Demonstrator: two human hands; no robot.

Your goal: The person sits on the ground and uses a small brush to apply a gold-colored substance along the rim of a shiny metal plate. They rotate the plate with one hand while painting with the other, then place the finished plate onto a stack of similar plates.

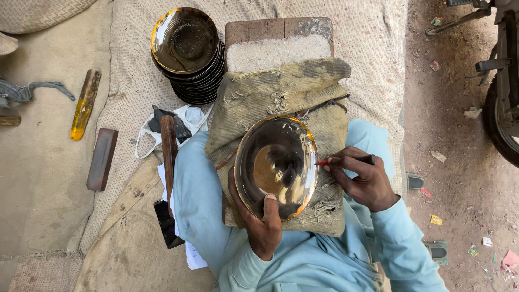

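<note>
Head view: shiny brass plate (277, 165) on frayed cloth (281, 97) over lap, rim gripped by left hand (262, 224). Right hand (367, 181) pinching red-tipped tool (346, 160) at plate's edge. Stack of similar plates (189, 54) beyond; small coloured wrappers (436, 219) on dirt, right.

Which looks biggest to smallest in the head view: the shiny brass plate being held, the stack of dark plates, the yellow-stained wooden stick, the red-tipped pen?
1. Shiny brass plate, though it is nearer the camera.
2. Stack of dark plates, similar in spread; unsure against the first.
3. Yellow-stained wooden stick.
4. Red-tipped pen, in the right hand.
</note>
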